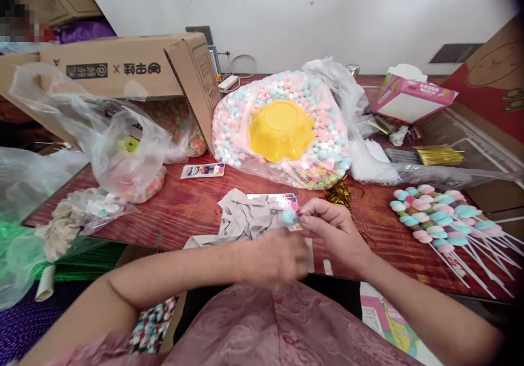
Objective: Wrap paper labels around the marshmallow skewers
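Note:
My right hand (pixel 333 229) pinches, between thumb and fingertips, the end of a small piece with a light blue marshmallow-like puff (pixel 289 217); a dark reddish bit shows at the fingertips. Close below it, my left hand (pixel 278 259) is smeared by motion, so its fingers cannot be made out. Behind both hands a crumpled grey cloth (pixel 241 218) lies partly over printed cards (pixel 282 198). To the right rests a pile of pastel marshmallow skewers (pixel 442 216) on white sticks.
A yellow bowl (pixel 282 131) sits on a big clear bag of pastel puffs (pixel 231 117). At the left stand a cardboard box (pixel 123 71) and a plastic bag (pixel 126 153). Gold ties (pixel 440 155) lie in a tray at the right, near a pink box (pixel 417 98).

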A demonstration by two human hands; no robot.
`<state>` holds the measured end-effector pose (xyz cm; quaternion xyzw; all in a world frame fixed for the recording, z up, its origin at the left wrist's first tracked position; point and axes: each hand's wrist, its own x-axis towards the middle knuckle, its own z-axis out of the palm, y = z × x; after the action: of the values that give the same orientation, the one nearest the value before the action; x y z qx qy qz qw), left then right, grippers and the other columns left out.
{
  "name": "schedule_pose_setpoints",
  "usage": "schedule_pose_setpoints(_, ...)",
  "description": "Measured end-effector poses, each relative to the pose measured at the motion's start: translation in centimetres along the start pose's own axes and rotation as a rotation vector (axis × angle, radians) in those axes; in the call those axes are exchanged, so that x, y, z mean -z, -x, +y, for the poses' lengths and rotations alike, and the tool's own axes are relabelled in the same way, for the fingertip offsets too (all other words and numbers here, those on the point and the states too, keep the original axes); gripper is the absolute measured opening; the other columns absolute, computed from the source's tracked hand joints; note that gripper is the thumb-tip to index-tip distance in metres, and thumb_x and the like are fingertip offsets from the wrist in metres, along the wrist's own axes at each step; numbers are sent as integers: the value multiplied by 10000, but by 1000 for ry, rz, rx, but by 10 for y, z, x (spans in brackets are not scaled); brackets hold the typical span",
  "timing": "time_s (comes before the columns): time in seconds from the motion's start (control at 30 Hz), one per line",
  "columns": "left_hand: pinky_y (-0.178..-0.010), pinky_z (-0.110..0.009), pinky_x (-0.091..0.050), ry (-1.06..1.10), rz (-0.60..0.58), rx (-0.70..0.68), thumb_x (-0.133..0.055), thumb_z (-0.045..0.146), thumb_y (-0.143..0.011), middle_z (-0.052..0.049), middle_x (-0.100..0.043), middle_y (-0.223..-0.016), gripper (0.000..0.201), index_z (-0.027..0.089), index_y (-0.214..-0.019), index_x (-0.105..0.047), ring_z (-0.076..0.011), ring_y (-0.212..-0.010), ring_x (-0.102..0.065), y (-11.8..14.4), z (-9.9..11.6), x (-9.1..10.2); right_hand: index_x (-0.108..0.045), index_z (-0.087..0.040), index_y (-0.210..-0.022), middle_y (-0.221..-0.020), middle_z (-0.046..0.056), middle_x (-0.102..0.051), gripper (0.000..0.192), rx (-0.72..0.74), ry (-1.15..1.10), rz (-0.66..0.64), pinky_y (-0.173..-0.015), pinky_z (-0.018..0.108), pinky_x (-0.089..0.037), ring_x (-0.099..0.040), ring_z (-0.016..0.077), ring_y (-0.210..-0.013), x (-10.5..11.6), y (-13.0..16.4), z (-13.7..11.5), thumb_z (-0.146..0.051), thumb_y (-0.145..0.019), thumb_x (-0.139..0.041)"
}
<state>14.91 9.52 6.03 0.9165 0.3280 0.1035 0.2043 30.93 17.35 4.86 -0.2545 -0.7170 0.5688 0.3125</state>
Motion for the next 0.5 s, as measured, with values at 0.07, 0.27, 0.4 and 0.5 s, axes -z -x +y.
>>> schedule_pose_setpoints(0.07,-880,-392,-509,311,309,269,-495,189,-900,-113,-680,-1041,213,164,-1022,-669,-232,-980,-623,2,-28,-13,-503,-178,-691,-563,-44,-444,258,-171,-323,-27,-453,207,-297,-347,71,-476,-16,8,-4,-370,-808,-631)
schedule_pose_setpoints(0.27,-983,-367,-474,806,735,471,-660,418,-852,-128,-570,-1348,563,219,-1357,-512,-238,-1199,-565,34,-32,-16,-513,-175,-738,-614,5,-513,220,249,221,-35,-507,238,-390,-436,109,-527,-54,14,36,-266,-914,-417)
schedule_pose_setpoints(0.4,-638,-274,-525,1046,409,682,-563,426,-904,-47,-683,-764,306,149,-1027,-597,-152,-649,-628,72,-4,-34,-547,-191,-693,-643,57,-570,187,513,502,-63,-578,314,-437,-499,165,-594,-75,0,54,-259,-844,-462)
schedule_pose_setpoints(0.5,-534,-234,-463,601,508,812,-499,391,-921,-13,-616,-629,268,182,-768,-567,-133,-536,-549,104,9,-47,-592,-193,-713,-680,65,-628,170,594,614,-195,-589,332,-472,-549,176,-610,-101,-1,46,-222,-842,-486)
